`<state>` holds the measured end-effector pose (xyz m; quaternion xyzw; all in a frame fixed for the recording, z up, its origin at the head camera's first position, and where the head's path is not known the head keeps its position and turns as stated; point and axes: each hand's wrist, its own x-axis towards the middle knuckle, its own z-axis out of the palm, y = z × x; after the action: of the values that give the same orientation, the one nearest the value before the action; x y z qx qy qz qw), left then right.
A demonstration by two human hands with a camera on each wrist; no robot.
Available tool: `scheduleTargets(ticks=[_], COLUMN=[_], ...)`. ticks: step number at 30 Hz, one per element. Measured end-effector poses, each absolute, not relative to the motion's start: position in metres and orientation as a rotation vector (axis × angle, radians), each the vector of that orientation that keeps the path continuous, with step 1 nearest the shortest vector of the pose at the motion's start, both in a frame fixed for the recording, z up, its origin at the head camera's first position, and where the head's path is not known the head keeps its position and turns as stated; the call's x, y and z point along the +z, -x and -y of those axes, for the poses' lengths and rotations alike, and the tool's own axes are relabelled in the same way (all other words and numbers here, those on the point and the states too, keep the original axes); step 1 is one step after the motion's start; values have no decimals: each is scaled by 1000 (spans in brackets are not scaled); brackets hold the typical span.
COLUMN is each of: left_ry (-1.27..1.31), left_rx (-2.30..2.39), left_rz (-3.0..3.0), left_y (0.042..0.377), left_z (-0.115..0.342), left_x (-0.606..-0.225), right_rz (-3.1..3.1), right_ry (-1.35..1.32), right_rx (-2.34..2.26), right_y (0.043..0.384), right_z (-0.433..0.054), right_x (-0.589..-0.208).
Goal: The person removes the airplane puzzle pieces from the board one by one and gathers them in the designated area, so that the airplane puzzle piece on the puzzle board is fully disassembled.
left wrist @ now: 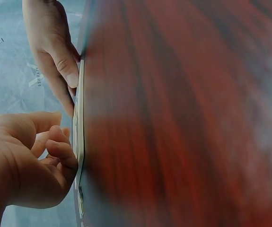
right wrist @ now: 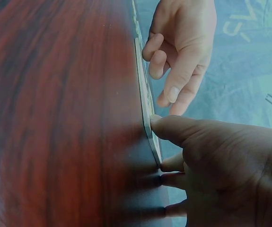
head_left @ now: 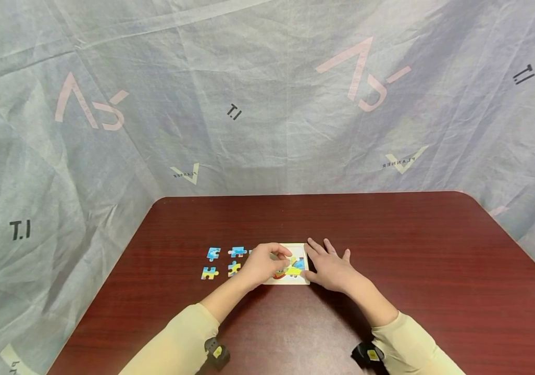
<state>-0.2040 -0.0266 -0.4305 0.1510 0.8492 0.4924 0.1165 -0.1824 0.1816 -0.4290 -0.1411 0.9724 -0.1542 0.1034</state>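
Note:
A small jigsaw board [head_left: 307, 264] with a pale frame lies on the table, partly covered by my left hand [head_left: 264, 264]. That hand hovers over the board's left and middle part, fingers loosely bent. In the right wrist view its thumb [right wrist: 174, 90] shows no piece against it. Coloured pieces [head_left: 295, 268] in blue, yellow and red fill part of the board. At the board's right edge rests my right hand [head_left: 332, 268], its fingers spread. Its thumb [right wrist: 166, 126] touches the frame in the right wrist view.
Left of the board, loose jigsaw pieces lie on the dark red table [head_left: 412, 250]: a blue piece [head_left: 213, 253], another blue piece [head_left: 237, 252], a yellow-blue piece [head_left: 209, 273] and a yellow piece [head_left: 234, 268]. A grey printed curtain [head_left: 267, 140] hangs behind the table.

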Motion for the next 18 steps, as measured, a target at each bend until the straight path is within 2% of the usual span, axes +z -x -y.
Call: scheduleTargets(ticks=[18], left_ry=[-466], left_rx=[1244], left_rz=[-2588], left_y=[208], left_z=[19], left_x=[-433], right_rz=[-2865], right_ry=[428], right_rx=[-462], right_y=[183], right_z=[-183], right_x=[-430])
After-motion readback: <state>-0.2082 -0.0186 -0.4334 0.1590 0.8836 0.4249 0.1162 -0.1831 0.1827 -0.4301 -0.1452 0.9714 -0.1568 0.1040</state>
